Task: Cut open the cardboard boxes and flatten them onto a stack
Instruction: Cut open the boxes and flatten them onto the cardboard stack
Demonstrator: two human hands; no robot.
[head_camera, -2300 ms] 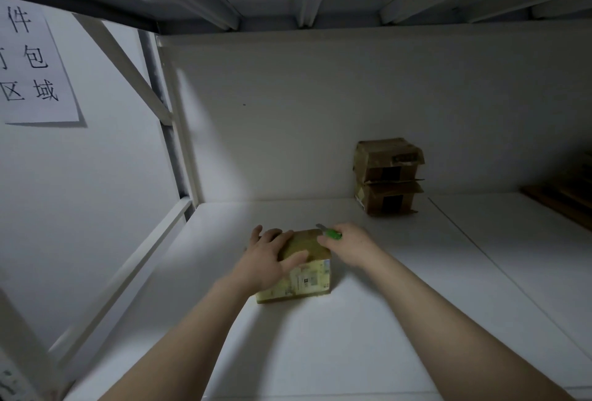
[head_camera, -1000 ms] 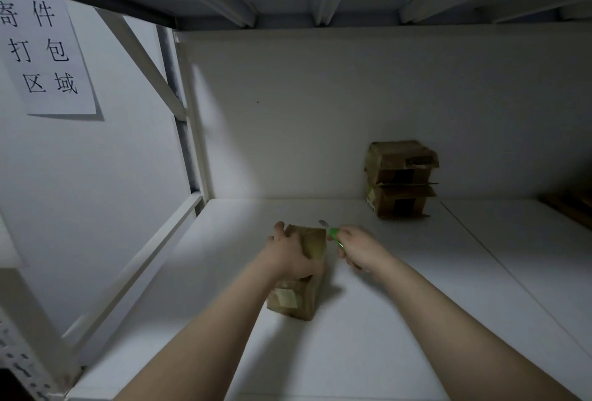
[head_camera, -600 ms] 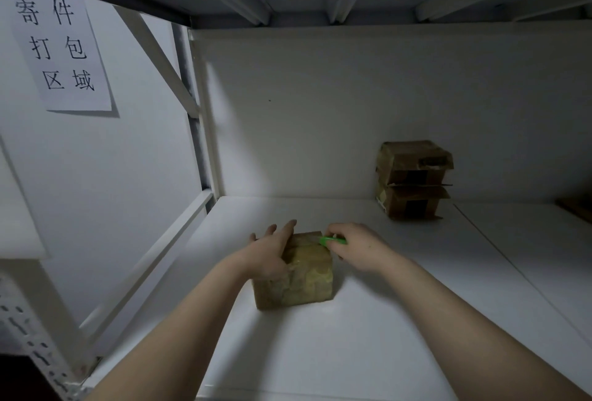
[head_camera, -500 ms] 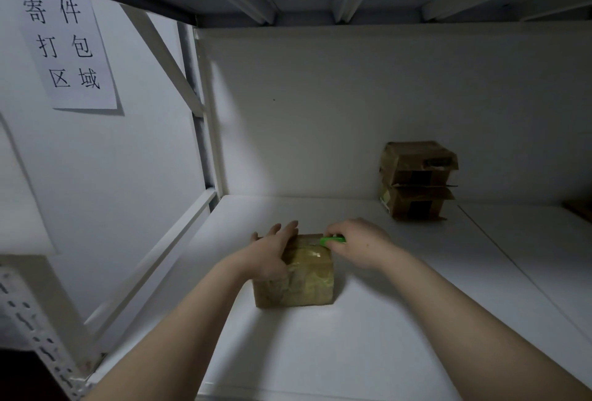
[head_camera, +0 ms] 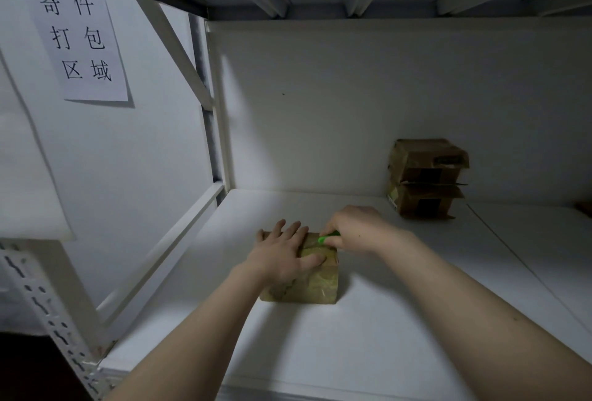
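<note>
- A small cardboard box (head_camera: 307, 288), brown and wrapped in shiny tape, stands on the white shelf board (head_camera: 384, 352), a little left of the board's middle and well in front of the back wall.
- The left hand (head_camera: 282, 256) lies flat on the top of this box. Its fingers are straight and a little spread, pointing away from the person, and the thumb rests near the front edge of the top – the hand presses and does not curl around anything.
- The right hand (head_camera: 355, 229) is at the far right corner of the box top, just beside the left hand's fingers. Its fingers are curled around a green cutter (head_camera: 325, 237) and hold it tightly.
- Only a short green part of the cutter shows between the fingers (the blade is hidden, so it cannot be told if it touches the tape).
- Two more cardboard boxes (head_camera: 426, 179) stand one upon the other at the back right, against the wall and well apart from the hands; their flaps look loose and uneven.
- On the left wall hangs a paper sign (head_camera: 77, 38) with black Chinese characters – it is above a white perforated post (head_camera: 41, 298) of the rack.
</note>
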